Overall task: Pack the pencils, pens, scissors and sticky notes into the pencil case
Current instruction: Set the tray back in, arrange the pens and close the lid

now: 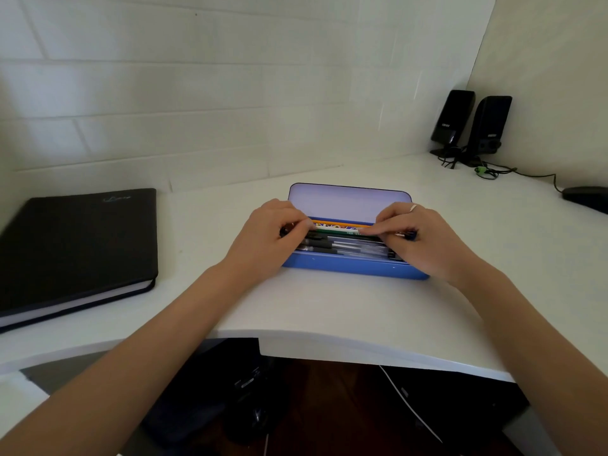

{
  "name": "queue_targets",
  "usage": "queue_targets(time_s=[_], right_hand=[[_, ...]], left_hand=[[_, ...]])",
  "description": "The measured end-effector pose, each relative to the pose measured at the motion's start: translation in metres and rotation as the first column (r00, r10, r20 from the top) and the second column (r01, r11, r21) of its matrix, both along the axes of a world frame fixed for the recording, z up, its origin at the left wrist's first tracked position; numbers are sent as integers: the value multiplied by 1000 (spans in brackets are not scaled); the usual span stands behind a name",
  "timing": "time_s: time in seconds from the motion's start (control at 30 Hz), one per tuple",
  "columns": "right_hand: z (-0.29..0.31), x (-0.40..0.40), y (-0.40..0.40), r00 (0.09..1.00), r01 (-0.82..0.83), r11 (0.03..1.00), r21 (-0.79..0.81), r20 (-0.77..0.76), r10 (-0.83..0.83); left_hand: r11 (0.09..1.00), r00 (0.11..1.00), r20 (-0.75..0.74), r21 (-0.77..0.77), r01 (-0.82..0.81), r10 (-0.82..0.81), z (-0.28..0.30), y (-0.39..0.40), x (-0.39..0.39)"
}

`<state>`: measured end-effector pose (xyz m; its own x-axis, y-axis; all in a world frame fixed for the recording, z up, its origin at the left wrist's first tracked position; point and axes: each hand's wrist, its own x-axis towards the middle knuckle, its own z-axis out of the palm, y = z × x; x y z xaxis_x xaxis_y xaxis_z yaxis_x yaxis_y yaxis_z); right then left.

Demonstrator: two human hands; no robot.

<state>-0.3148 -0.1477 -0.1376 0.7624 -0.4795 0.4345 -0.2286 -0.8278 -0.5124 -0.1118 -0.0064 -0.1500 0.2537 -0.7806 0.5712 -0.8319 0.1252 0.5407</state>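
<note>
A blue pencil case (355, 268) lies open in the middle of the white desk, its pale lid (348, 200) standing up at the back. Inside lie several pens with black grips and clear barrels (348, 246), and behind them pencils (339, 227), orange, green and patterned. My left hand (269, 238) rests over the case's left end, fingertips pinching the pencils' left ends. My right hand (424, 238) covers the right end, its fingers pressing on the same pencils. Scissors and sticky notes are not visible; the hands hide both ends of the case.
A thick black notebook (79, 245) lies at the left. Two black speakers (470, 123) with cables stand in the back right corner, and a dark flat object (589, 197) sits at the right edge. The desk's curved front edge (329, 343) runs below the case.
</note>
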Motion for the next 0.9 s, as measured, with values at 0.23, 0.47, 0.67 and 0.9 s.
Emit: queue_targets(time_s=[0.23,0.47,0.67,0.9], right_hand=[[11,-8,7,997,-40,989,141,69,31],[14,-20,-2,997,26,988,149,-75,-15],[18,-27,-7,985,37,988,148,-170,-11],[22,-33,-8,971,38,974,224,-238,17]], left_hand=[[996,970,-229,-12,-84,80,9,6,6],[991,951,-283,87,-101,122,13,18,24],[984,975,-210,174,-40,77,8,21,31],[974,971,-236,226,21,34,6,23,32]])
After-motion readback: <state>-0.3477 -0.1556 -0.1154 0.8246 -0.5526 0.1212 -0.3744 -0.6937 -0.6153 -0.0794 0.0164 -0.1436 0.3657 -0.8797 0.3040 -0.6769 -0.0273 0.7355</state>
